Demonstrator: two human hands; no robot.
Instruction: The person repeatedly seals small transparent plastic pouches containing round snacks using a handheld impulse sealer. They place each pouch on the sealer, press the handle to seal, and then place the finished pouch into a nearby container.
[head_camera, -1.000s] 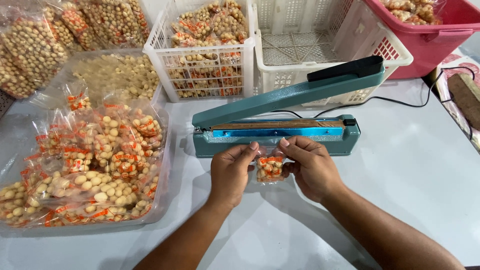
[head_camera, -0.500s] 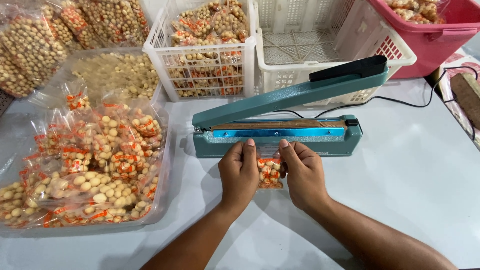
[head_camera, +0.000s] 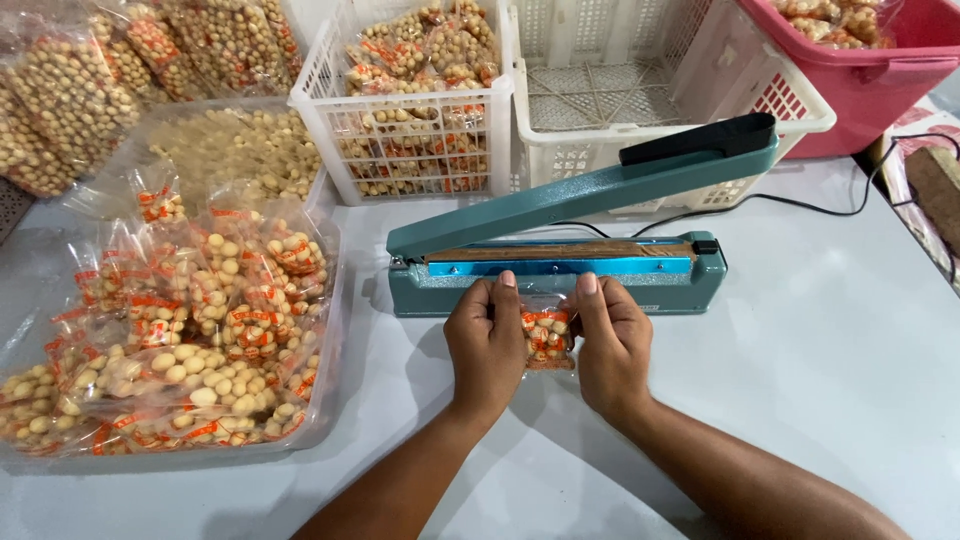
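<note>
On the bench (head_camera: 830, 360), the teal heat sealer (head_camera: 560, 270) stands arm raised — both hands, left (head_camera: 487, 345) and right (head_camera: 612, 345), pinch a small snack bag (head_camera: 547, 335) at its front edge. Placement step, likely; next, the bag's mouth needs laying across the bar.

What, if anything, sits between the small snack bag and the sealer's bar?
Nothing visible. Both hands, left hand and right hand, hold the small snack bag right in front of the heat sealer; its arm is raised, the bar strip is bare, and the bag's top edge reaches the sealer's front.
</note>
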